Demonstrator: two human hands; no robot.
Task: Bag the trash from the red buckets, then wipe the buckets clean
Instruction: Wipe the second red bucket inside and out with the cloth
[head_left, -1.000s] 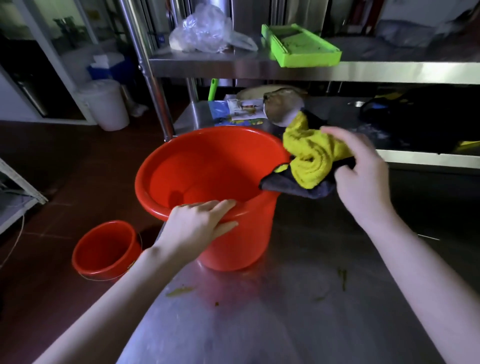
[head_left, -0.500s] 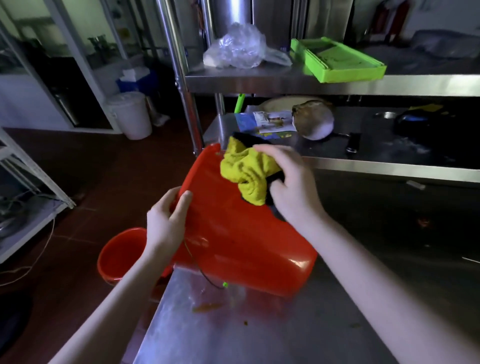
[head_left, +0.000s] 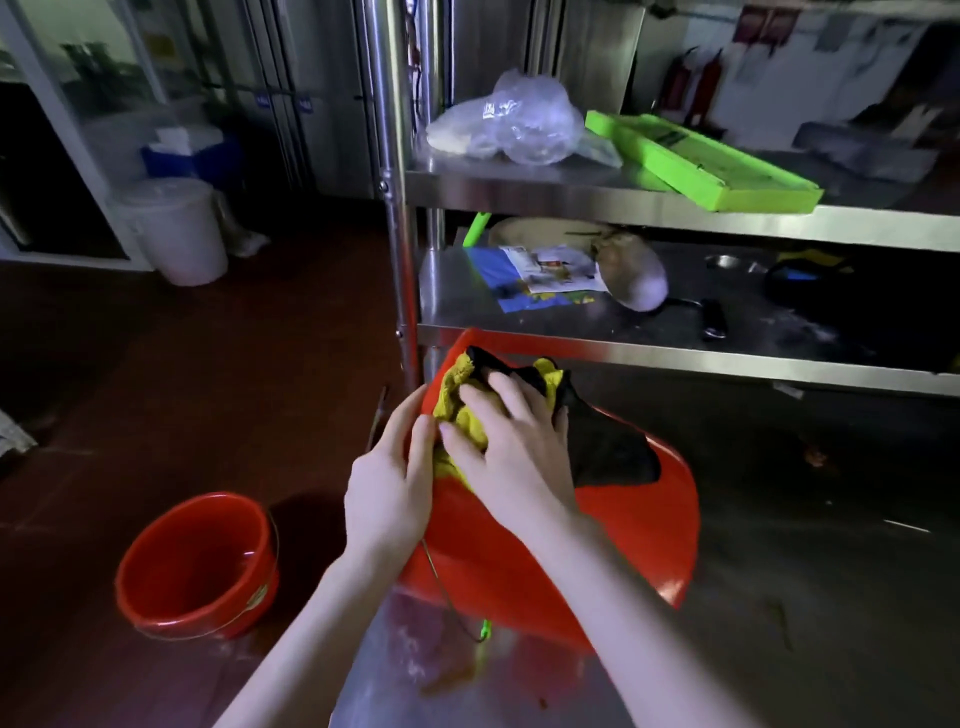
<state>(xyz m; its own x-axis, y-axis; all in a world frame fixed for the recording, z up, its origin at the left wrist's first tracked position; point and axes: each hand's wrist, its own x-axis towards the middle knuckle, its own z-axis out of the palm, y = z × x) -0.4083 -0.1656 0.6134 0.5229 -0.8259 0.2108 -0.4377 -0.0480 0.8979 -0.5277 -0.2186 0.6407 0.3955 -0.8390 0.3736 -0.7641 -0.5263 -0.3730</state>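
Room: a dim kitchen with a dark red floor; a steel table (head_left: 779, 623) fills the lower right of the frame, and a steel shelf rack (head_left: 623, 200) stands behind it.
Large red bucket (head_left: 613, 545): at centre frame, tipped over on the table's left end with its outer wall up; its wire handle with a green grip (head_left: 485, 630) hangs down to the tabletop.
Cloth (head_left: 608, 452): yellow and black, bunched on the upper wall of the large red bucket.
Right hand (head_left: 509, 447): palm down on the cloth, with spread fingers pressing it against the bucket wall.
Left hand (head_left: 389, 483): grips the bucket's left edge with fingers curled over it, the thumb lying beside the yellow folds.
Small red bucket (head_left: 192, 566): upright on the floor at lower left, apart from the table, mouth open to the camera.
Top shelf: a crumpled clear plastic bag (head_left: 514, 124) lies just beside a bright green tray (head_left: 701, 161).
Lower shelf: printed leaflets (head_left: 540, 275) lie on a blue sheet.
Far left: a white lidded bucket (head_left: 176, 228) stands on the floor, with a blue box (head_left: 182, 156) behind it.
Writing: the print on the leaflets, a pale mark on the small red bucket and the wall posters at upper right are all too small or blurred to read.
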